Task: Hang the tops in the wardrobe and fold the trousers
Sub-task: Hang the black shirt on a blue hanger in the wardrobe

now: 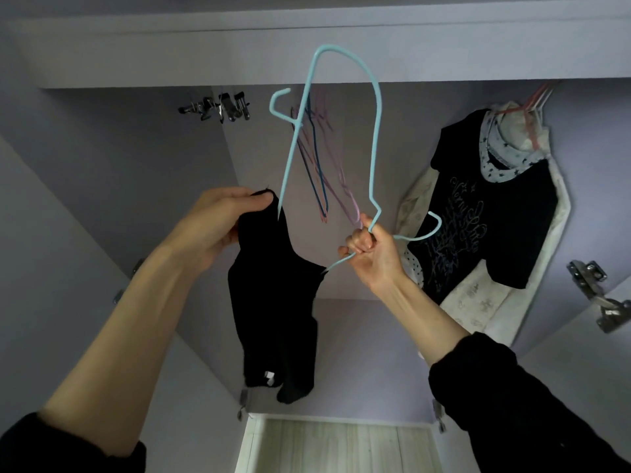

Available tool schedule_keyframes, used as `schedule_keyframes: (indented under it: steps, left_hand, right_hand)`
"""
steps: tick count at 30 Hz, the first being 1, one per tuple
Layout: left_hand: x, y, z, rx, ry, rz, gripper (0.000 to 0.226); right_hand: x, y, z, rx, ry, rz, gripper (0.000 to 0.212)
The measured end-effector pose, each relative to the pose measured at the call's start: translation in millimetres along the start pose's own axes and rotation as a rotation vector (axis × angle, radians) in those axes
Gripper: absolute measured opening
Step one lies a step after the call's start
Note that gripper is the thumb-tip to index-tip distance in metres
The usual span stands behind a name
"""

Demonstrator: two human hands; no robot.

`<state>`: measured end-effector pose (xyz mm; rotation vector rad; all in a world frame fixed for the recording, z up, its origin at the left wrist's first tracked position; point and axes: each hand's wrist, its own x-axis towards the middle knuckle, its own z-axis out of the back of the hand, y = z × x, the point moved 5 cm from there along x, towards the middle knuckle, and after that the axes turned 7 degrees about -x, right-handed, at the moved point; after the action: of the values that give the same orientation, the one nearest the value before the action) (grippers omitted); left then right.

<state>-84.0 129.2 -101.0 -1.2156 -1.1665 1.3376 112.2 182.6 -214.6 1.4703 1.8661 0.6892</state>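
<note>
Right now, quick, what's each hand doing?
Left hand: pinching the small black fabric top.
Right hand: gripping the light blue wire hanger.

I observe two arms entering from the lower corners, each clad in a black sleeve of soft, matte fabric pushed back to leave the forearms bare. The cuffs bunch loosely at the elbow end. I note no rings, watch or bracelet on the left hand or right hand.
</note>
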Motion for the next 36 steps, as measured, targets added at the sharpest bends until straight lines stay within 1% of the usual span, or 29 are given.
schedule_keyframes:
  steps: [2, 4, 5, 7, 9, 11, 14, 18, 22, 24, 26, 27, 30, 32, 34, 36]
  left_hand:
    - [-1, -4, -2, -0.018, 0.03, 0.004, 0.011]
    - [-1, -6, 2, -0.036, 0.035, 0.022, 0.011]
    - [-1, -7, 6, -0.045, 0.027, 0.037, 0.011]
    - [1, -3, 18, -0.07, -0.013, 0.077, 0.01]
    - [3, 4, 33, -0.098, -0.106, 0.092, 0.011]
    - [5, 12, 45, -0.112, -0.183, 0.085, 0.013]
    - [7, 21, 54, -0.109, -0.227, 0.065, 0.014]
    - [17, 33, 56, -0.025, -0.294, 0.035, 0.015]
    - [21, 39, 47, 0.096, -0.292, -0.009, 0.013]
    - [21, 37, 37, 0.262, -0.272, -0.085, 0.014]
    - [19, 33, 22, 0.468, -0.218, -0.147, 0.014]
    - [19, 33, 14, 0.537, -0.188, -0.161, 0.012]
    - [19, 35, -3, 0.617, -0.126, -0.151, 0.009]
    - [19, 37, -9, 0.655, -0.098, -0.169, 0.01]
    - [16, 37, -16, 0.688, -0.058, -0.188, 0.013]
    - [10, 37, -24, 0.706, 0.039, -0.211, 0.018]
  right_hand:
    - [1, 0, -1, 0.007, 0.004, 0.008, 0.065]
    - [2, 4, 4, -0.07, -0.014, 0.036, 0.063]
    - [3, 9, 8, -0.149, -0.044, 0.063, 0.061]
    - [4, 24, 18, -0.391, -0.137, 0.151, 0.05]
    - [4, 45, 26, -0.627, -0.209, 0.247, 0.048]
    - [3, 65, 31, -0.777, -0.213, 0.31, 0.049]
    - [-1, 86, 31, -0.972, -0.162, 0.337, 0.051]
    - [-4, 96, 30, -1.141, -0.189, 0.293, 0.058]
    - [-10, 101, 31, -1.36, -0.273, 0.246, 0.045]
    - [-14, 100, 23, -1.573, -0.265, 0.249, 0.045]
    - [-17, 94, 7, -1.78, -0.194, 0.263, 0.05]
    - [-18, 91, -2, -1.845, -0.157, 0.277, 0.051]
    - [-20, 87, -23, -1.909, -0.081, 0.3, 0.052]
    - [-20, 86, -27, -1.905, -0.022, 0.256, 0.052]
    - [-21, 84, -26, -1.834, 0.045, 0.206, 0.054]
    - [-22, 82, -24, -1.732, 0.079, 0.182, 0.055]
